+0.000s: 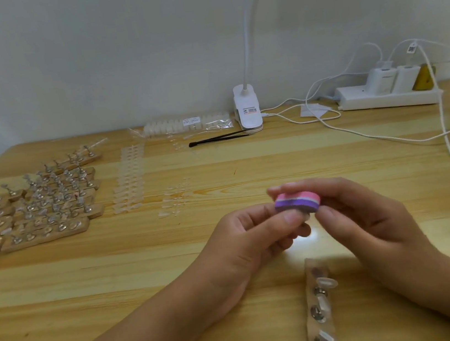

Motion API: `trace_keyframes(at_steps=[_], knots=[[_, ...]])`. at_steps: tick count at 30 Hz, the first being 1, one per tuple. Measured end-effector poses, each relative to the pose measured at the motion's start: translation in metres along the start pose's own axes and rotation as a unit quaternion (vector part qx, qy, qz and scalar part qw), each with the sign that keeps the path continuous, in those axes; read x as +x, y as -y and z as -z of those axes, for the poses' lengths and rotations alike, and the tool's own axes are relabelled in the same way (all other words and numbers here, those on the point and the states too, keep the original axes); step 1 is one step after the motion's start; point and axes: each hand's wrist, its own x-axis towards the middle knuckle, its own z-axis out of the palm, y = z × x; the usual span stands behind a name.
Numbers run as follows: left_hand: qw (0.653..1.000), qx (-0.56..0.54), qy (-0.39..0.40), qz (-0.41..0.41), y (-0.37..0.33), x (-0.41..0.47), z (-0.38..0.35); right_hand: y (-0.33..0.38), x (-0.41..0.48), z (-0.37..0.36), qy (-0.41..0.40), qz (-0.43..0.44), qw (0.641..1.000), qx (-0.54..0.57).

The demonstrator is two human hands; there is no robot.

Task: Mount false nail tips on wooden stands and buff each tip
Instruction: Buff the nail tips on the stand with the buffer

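- Two hands meet above the tabletop [94,275]; the right hand [369,216] has its grip pinched on a pink-and-purple buffer block [297,203].
- The left hand [256,235] has its grip pinched on a mostly hidden nail tip [308,217] under the block.
- The wooden stand [312,328] lies just below.

Glossy wood-grain table [116,272] — foam buffer block [297,202]

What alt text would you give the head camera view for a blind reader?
The right hand holds a pink and purple buffing block against what looks like a nail tip pinched in the left hand, above a wooden table. One wooden stand with tips lies nearby; more stands sit at left, a clip lamp behind.
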Motion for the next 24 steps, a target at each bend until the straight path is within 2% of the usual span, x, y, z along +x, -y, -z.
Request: trace_keyframes(at_steps=[5, 9, 13, 17, 20, 24], knots=[[0.999, -0.039, -0.025, 0.006, -0.0014, 0.0023, 0.0002, 0.0015, -0.0013, -0.0012, -0.04, 0.021, 0.999, -0.008], [1.0, 0.01, 0.01, -0.001, -0.0006, 0.0007, -0.0016, -0.0007, 0.0007, -0.0037, -0.002, 0.002, 1.0, 0.006], [0.999, -0.04, -0.016, 0.004, -0.0009, 0.004, 0.0019, 0.001, -0.0022, -0.0018, -0.029, 0.031, 0.999, 0.018], [1.0, -0.024, -0.005, 0.003, 0.0001, 0.0038, 0.0011, -0.0001, 0.0007, -0.0031, -0.016, 0.011, 1.0, 0.022], [0.998, -0.057, -0.005, 0.004, 0.0001, 0.0041, 0.0033, 0.0004, -0.0006, -0.0041, -0.036, 0.031, 0.998, 0.031], [0.999, -0.049, -0.003, 0.004, 0.0001, 0.0047, 0.0043, -0.0025, 0.0018, -0.004, -0.031, 0.004, 0.999, 0.045]])
